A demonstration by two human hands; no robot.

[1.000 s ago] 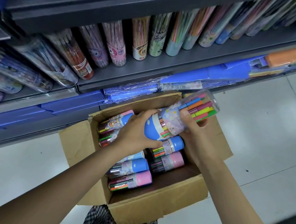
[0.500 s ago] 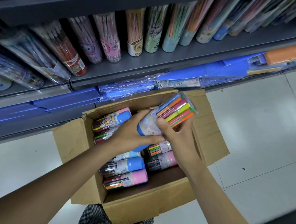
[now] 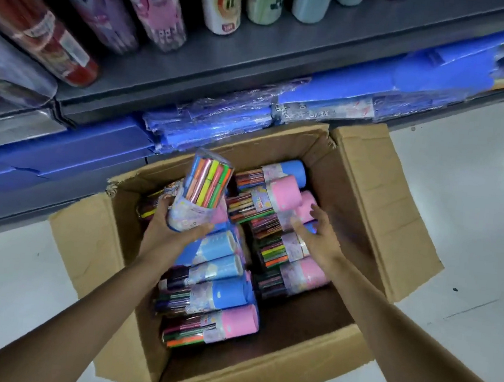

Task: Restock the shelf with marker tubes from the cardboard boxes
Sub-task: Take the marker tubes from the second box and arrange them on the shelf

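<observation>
An open cardboard box (image 3: 377, 204) sits on the floor below the shelf, filled with several marker tubes with pink and blue caps. My left hand (image 3: 171, 232) grips one clear marker tube (image 3: 204, 189) by its blue base and holds it nearly upright over the box's left side. My right hand (image 3: 317, 238) is spread, fingers straight, over the tubes on the right, beside a pink-capped tube (image 3: 278, 198); whether it touches them I cannot tell.
A grey shelf (image 3: 258, 57) runs along the top with several tall tubes of pens standing on it. Blue wrapped packages (image 3: 220, 125) lie on the lower ledge just behind the box. White tiled floor (image 3: 475, 214) surrounds the box.
My right hand let go of the held tube and dropped toward the tubes on the box's right. My left hand turned the tube upright. The camera came much closer to the box.
</observation>
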